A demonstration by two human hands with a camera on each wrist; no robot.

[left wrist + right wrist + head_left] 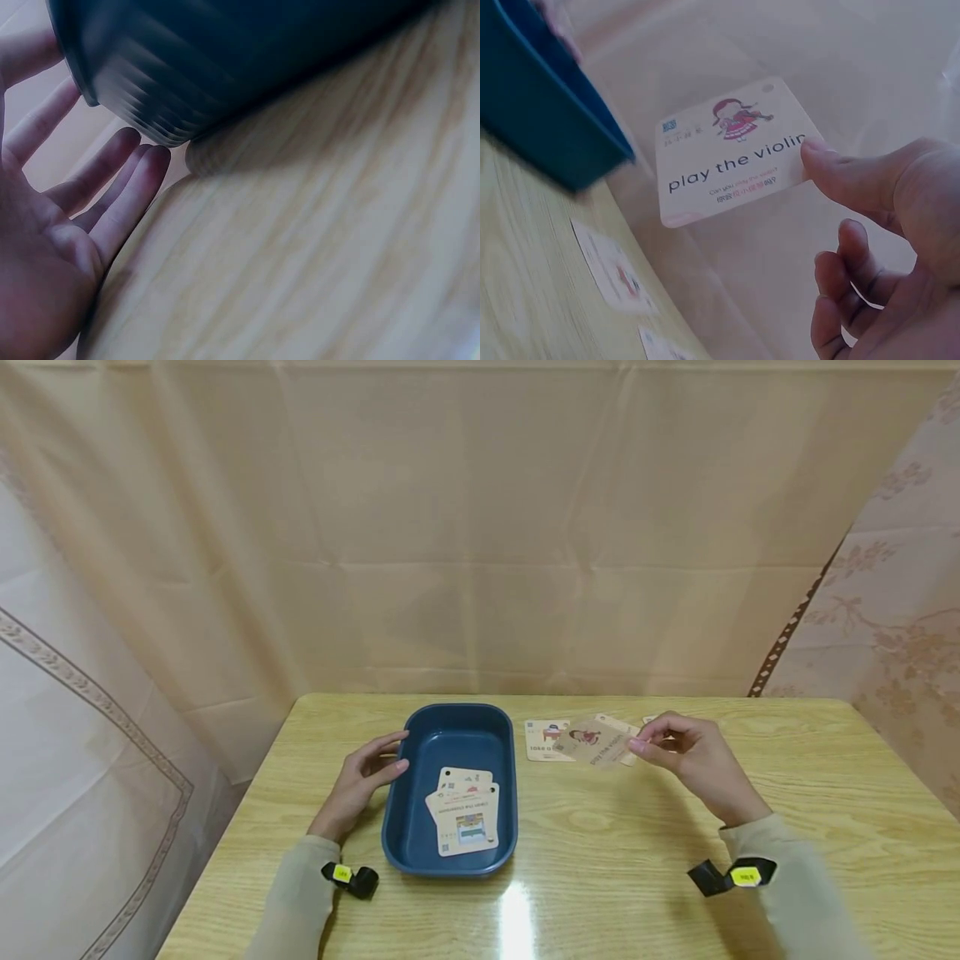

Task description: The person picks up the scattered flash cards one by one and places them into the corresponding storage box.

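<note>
My right hand (pixel 693 760) pinches a flash card (pixel 735 154) at its edge between thumb and finger. The card reads "play the violin" and shows a girl with a violin; in the head view it hangs over cards on the table. My left hand (pixel 360 785) is at the left side of a dark blue basin (pixel 516 777), thumb and fingertips at the rim. In the left wrist view its fingers (pixel 124 191) are spread along the basin's outer wall. Inside the basin, several overlapping cards (pixel 468 827) lie toward the near end, the top one with a classroom picture.
A card (pixel 542 745) lies on the wooden table (pixel 600 893) right of the basin, partly covered by the held card. Another card's corner (pixel 648 719) shows beside my right hand. A beige curtain (pixel 480 527) hangs behind the table's far edge.
</note>
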